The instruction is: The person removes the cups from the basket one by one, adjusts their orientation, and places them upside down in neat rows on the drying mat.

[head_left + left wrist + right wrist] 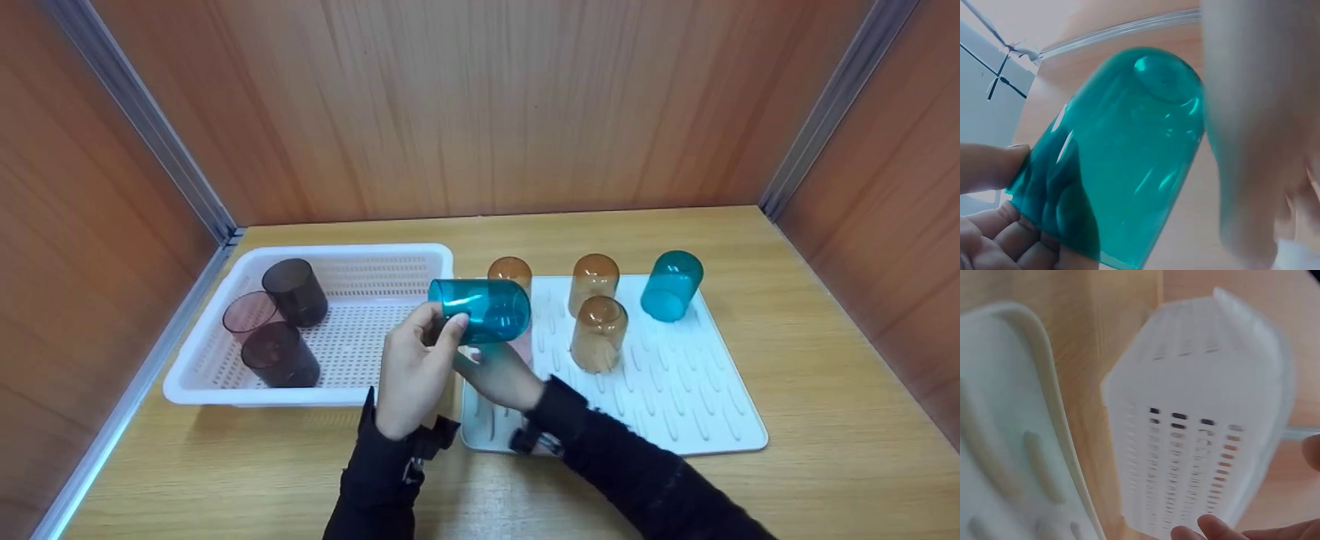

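Note:
My left hand [412, 367] holds a teal tumbler [487, 300] by its rim end, thumb on the near side. The tumbler lies sideways in the air, its rounded base to the right, over the gap between basket and mat. In the left wrist view, the thumb [994, 166] and the fingers [1022, 242] sit on opposite sides of the teal wall. Just below the tumbler is my right hand [501, 379], partly hidden by it; its fingertips [1210, 529] stand apart from the thumb, nothing between them. Whether it touches the tumbler, I cannot tell.
At left, a white basket [195, 375] contains two dark tumblers [281, 356] and a reddish one [251, 311]. On the white draining mat [675, 405] stand several upside-down tumblers: amber ones [600, 337], a teal one [673, 285] and a partly hidden pink one [523, 346]. Wood panels enclose the table.

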A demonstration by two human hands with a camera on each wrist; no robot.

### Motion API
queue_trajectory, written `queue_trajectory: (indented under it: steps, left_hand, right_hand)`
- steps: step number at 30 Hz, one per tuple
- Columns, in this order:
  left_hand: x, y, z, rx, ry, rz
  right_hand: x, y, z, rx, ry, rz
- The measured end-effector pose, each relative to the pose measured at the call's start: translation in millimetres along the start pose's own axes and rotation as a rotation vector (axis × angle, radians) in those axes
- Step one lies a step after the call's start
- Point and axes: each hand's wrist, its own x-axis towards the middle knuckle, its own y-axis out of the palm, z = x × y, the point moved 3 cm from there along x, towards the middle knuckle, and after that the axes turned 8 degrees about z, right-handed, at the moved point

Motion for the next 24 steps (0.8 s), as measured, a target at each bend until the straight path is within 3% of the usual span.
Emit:
queue_trajectory:
  steps: [1, 2, 5, 9, 14, 19, 24]
  left_hand:
    - [0.6, -0.4, 3.6, -0.005, 0.0, -0.005]
    - [1.1, -0.6, 7.7, -0.006, 0.002, -0.006]
    - [3.7, 0.1, 22.5, -0.017, 0.009, -0.009]
    - [4.9, 5.8, 33.9, -0.041, 0.014, 0.006]
    - [3.8, 23.5, 32.4, -0.129, 0.026, 0.101]
    - [-0.3, 38.1, 21.7, -0.239, 0.028, 0.224]
    - [-3.5, 44.5, 7.5, -0.347, -0.007, 0.26]
  right_hand:
    - [-7.2, -1.6, 7.3, -0.174, 0.025, -0.041]
    - [-15.4, -3.5, 14.6, -0.264, 0.062, -0.058]
    - [-39.0, -13.7, 32.7, -0.344, 0.112, -0.045]
    - [-59.5, -33.5, 43.9, -0.328, 0.073, -0.082]
    - [-77.2, -52.6, 52.4, -0.256, -0.017, -0.148]
    - [-82.7, -61.6, 48.3, -0.187, -0.14, -0.185]
    - [-83.6, -66.7, 43.0, -0.193, -0.248, -0.238]
